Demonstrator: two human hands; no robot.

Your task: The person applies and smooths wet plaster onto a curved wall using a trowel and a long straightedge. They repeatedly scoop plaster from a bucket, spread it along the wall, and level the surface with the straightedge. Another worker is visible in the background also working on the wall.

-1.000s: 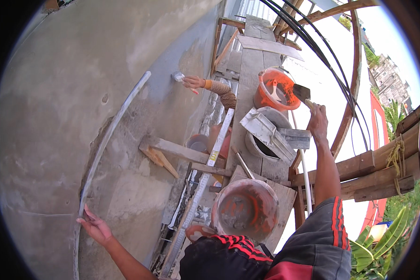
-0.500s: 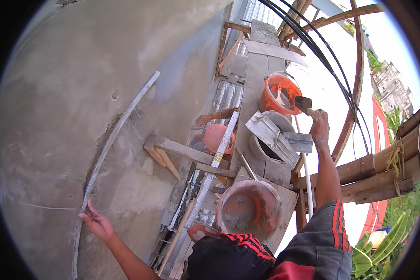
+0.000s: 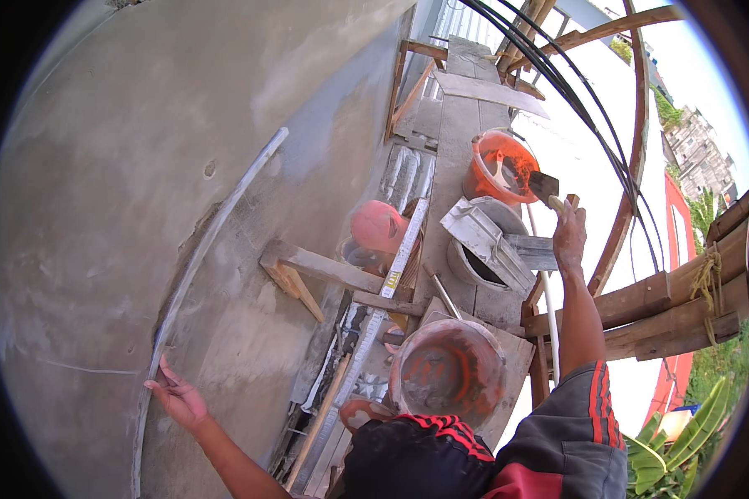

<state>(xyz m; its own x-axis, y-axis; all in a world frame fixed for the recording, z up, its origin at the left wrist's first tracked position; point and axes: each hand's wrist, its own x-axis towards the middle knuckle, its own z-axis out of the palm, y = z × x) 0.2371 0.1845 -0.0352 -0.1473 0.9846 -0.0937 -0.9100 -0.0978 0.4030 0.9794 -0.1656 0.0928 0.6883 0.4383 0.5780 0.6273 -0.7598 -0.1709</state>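
Observation:
On the left, a long pale pipe (image 3: pixel 198 241) runs up the grey plastered wall, bowed by the lens and partly set in a rough groove. My left hand (image 3: pixel 181 399) touches its lower part, thumb and fingertips at its edge and the fingers apart. On the right, my raised right hand (image 3: pixel 569 237) grips a small trowel (image 3: pixel 543 185) by its handle. The dark blade hangs at the rim of an orange bucket (image 3: pixel 483 179), which has a wet grey-orange inside. Below that bucket, a grey metal plastering tool (image 3: pixel 531 251) lies across a pale bucket (image 3: pixel 466 264).
A large mortar-stained bucket (image 3: pixel 495 358) stands on the planks (image 3: pixel 462 125) in front of me. A long metal straightedge (image 3: pixel 401 254) leans beside the gap. Down there, another person wears a pink helmet (image 3: pixel 379 226). Wooden struts (image 3: pixel 333 270), poles and black cables (image 3: pixel 591 108) surround the platform.
The other person's arm, seen reaching toward the wall, is out of sight now, and the pink helmet has moved up and left. My hands have barely moved.

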